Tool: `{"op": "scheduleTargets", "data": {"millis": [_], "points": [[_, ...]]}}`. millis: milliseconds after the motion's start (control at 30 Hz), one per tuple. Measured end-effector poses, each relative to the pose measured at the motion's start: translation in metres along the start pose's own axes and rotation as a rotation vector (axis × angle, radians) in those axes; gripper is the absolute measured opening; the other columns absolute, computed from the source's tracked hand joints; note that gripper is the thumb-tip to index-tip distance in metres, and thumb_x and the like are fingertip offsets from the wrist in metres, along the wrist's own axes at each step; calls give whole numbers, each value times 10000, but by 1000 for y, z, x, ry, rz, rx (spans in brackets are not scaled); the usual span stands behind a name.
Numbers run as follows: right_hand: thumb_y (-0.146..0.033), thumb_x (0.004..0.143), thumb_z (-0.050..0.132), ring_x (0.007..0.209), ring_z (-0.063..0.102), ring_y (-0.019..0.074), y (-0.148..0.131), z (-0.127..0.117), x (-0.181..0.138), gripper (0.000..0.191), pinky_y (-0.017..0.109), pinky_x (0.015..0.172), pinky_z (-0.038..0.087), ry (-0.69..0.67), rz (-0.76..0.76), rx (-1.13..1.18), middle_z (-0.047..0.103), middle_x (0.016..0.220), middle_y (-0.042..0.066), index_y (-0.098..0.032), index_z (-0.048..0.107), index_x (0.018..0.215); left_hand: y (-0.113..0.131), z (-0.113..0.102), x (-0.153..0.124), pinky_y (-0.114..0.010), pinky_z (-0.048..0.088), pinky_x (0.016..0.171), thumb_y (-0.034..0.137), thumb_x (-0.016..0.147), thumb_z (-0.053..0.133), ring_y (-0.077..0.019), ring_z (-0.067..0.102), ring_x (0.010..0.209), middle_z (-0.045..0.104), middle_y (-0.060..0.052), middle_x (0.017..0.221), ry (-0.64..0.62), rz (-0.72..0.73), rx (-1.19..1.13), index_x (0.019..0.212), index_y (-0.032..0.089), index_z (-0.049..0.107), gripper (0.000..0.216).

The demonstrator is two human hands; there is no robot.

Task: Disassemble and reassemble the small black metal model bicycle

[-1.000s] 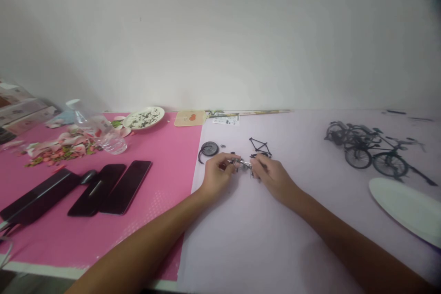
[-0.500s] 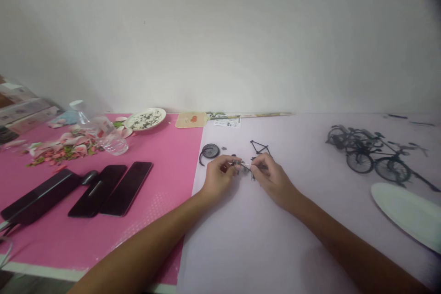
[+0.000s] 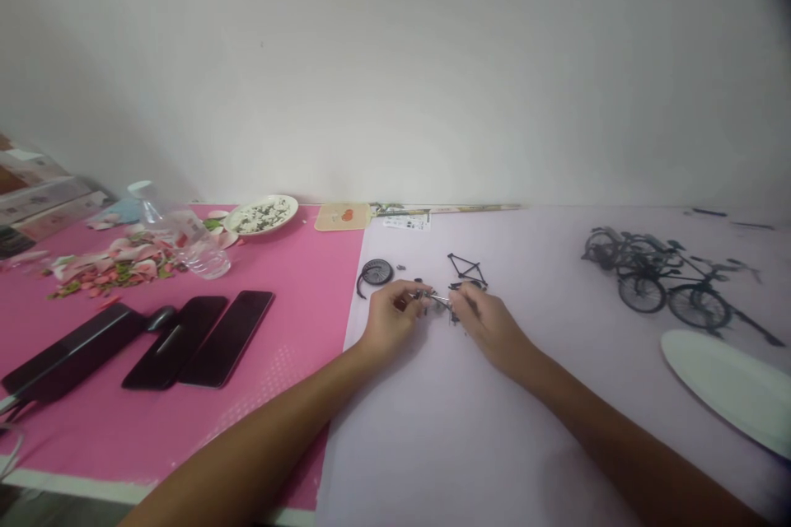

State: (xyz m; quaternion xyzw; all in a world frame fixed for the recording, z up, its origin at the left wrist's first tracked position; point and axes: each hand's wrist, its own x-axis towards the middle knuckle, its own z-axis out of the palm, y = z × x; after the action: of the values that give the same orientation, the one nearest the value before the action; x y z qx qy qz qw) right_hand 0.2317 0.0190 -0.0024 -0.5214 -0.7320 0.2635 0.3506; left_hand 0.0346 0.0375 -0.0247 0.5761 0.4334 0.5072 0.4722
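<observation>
My left hand (image 3: 395, 317) is closed, thumb and fingers pinching a small dark and silver model bicycle part (image 3: 424, 294) whose exact shape I cannot make out. Closed opposite it, my right hand (image 3: 485, 321) grips a thin silver rod (image 3: 440, 298) that points left to the pinched part; the rod's other end is hidden in the fingers. Below and between the fingertips lie small dark parts, partly covered. Behind my right hand rests a black miniature bicycle frame (image 3: 467, 268). A small spoked wheel (image 3: 376, 271) and a curved black mudguard (image 3: 362, 284) lie beyond my left hand.
Several model bicycles (image 3: 667, 284) stand at the right, near a white plate (image 3: 729, 387). On the pink left side are two phones (image 3: 228, 338), a black case (image 3: 74, 354), a plastic bottle (image 3: 185, 235), petals (image 3: 124, 259) and a dish (image 3: 290, 210). A wall rises behind.
My right hand has shifted slightly down, its fingers curled closer on the rod, and more of the bicycle frame shows. My left hand stays nearly still. The view has turned slightly.
</observation>
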Motion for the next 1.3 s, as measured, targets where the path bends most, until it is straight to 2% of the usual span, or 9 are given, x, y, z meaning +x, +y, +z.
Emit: {"op": "scheduleTargets", "data": {"millis": [167, 267, 333, 567, 767, 967, 1033, 1133, 1300], "points": [[-537, 1086, 394, 540, 475, 157, -1, 0, 1, 482, 288, 549, 380, 2, 22, 25, 483, 579, -32, -233, 448, 716, 0, 1, -1, -262, 491, 650, 250, 861, 746, -144, 621, 648, 700, -40, 741, -13, -13, 14, 1066, 156, 762, 226], [-531, 1077, 430, 556, 474, 157, 0, 1, 1, 485, 288, 555, 377, 32, -3, -1, 480, 586, -27, -225, 474, 702, 1, 3, -2, -263, 524, 701, 197, 894, 697, -131, 648, 671, 721, -37, 838, -29, -18, -46, 1259, 187, 638, 369], [-532, 1073, 442, 577, 480, 160, 0, 1, 1, 485, 288, 565, 382, 47, -20, -5, 491, 608, -20, -223, 476, 701, 0, 4, -2, -262, 537, 720, 181, 906, 680, -122, 657, 690, 731, -47, 917, -37, -11, -99, 1295, 208, 561, 408], [-558, 1064, 453, 584, 482, 166, -4, 1, -1, 476, 291, 561, 383, 113, 12, 58, 520, 637, -5, -219, 517, 735, -5, 3, 1, -247, 528, 720, 172, 927, 643, -111, 653, 736, 726, -70, 1031, -56, 11, -144, 1274, 211, 518, 372], [-562, 1056, 477, 630, 558, 188, -3, 0, -2, 457, 303, 599, 430, 152, 26, 82, 591, 681, 17, -217, 572, 771, 3, 2, -1, -259, 542, 725, 151, 922, 620, -107, 658, 702, 742, -80, 1038, -97, 7, -68, 1111, 175, 643, 192], [-546, 1063, 478, 729, 638, 209, -3, 1, -2, 420, 312, 675, 491, 210, 9, 105, 670, 802, 49, -213, 620, 852, 0, 2, -2, -256, 547, 712, 96, 896, 601, -121, 680, 718, 760, -84, 1037, -111, 7, -68, 1142, 173, 648, 262], [-539, 1065, 479, 774, 661, 218, -3, 2, -1, 409, 314, 708, 509, 235, -2, 124, 694, 848, 59, -211, 625, 870, 0, 0, -3, -251, 538, 708, 84, 893, 589, -127, 681, 733, 762, -73, 1023, -124, 27, 12, 1136, 180, 666, 272], [-522, 1061, 500, 807, 672, 220, -3, 2, -1, 384, 307, 723, 520, 251, -22, 140, 701, 865, 56, -211, 631, 876, 1, -7, -3, -255, 523, 728, 50, 879, 561, -142, 677, 777, 759, -37, 980, -165, 129, 282, 1116, 217, 711, 326], [-508, 1049, 527, 823, 665, 220, -5, 2, -1, 353, 292, 677, 513, 248, -17, 145, 696, 891, 52, -216, 637, 884, 1, -19, 3, -295, 537, 892, 15, 887, 500, -184, 703, 1011, 750, -19, 1136, -224, 332, 660, 1126, 256, 718, 403]]}}
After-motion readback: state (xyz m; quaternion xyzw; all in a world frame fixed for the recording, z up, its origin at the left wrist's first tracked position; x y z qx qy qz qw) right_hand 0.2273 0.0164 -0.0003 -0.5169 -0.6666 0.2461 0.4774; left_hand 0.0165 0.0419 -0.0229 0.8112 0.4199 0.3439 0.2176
